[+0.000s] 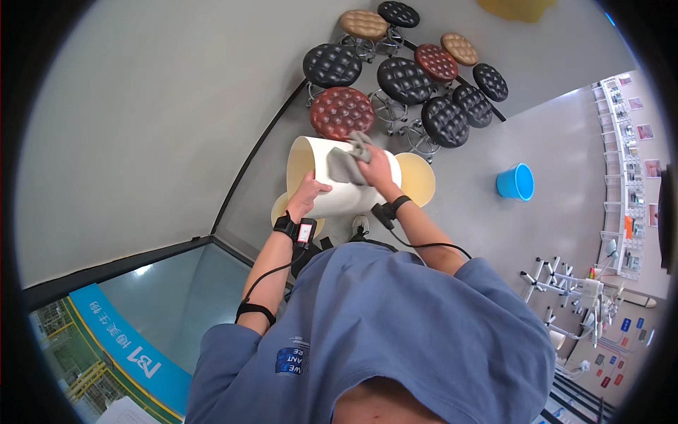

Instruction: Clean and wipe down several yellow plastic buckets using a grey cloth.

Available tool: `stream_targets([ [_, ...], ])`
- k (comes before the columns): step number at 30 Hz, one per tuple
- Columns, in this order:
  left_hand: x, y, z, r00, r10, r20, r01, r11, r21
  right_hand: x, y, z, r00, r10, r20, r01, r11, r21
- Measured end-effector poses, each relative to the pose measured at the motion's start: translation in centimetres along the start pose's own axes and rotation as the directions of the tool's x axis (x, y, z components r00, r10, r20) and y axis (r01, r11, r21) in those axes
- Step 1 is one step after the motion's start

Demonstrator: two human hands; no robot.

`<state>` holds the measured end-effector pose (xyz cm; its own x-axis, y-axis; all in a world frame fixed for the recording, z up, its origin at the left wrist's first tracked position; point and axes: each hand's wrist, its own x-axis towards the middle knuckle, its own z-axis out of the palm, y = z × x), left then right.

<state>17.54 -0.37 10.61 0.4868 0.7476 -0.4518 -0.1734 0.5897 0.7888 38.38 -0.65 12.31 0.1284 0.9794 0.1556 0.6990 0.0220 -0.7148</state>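
Observation:
A white cylinder, like a bin or drum (pixel 346 201), lies on its side in front of me, its cream-coloured open end toward the left. My left hand (pixel 307 196) grips its left rim, the thumb lying along the outer wall. In my right hand (pixel 376 169) is a bunched grey cloth (pixel 344 166), pressed to the upper side of the cylinder. Just right of the cylinder shows a round cream surface (pixel 417 180). Another cream round shape (pixel 280 210) is partly hidden behind my left wrist.
Several round tufted stools, among them a red one (pixel 342 112) and a black one (pixel 403 80), crowd the corner ahead. A blue bucket (pixel 515 183) stands on the floor to the right. White shelving (pixel 616 177) lines the far right. A plain wall (pixel 141 141) rises at left.

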Motion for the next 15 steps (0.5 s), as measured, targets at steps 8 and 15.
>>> stream_targets([
  [8,0.8,-1.8,6.3,0.997,0.063,-0.033,-0.063,0.998,-0.003,-1.8,8.7,-3.9,0.985,0.163,-0.058,-0.172,0.963,-0.208],
  [15,4.0,-2.8,7.7,0.947,0.154,-0.281,-0.234,0.931,-0.280,-2.1,-0.9,0.2,0.966,-0.187,-0.181,0.206,0.974,0.096],
])
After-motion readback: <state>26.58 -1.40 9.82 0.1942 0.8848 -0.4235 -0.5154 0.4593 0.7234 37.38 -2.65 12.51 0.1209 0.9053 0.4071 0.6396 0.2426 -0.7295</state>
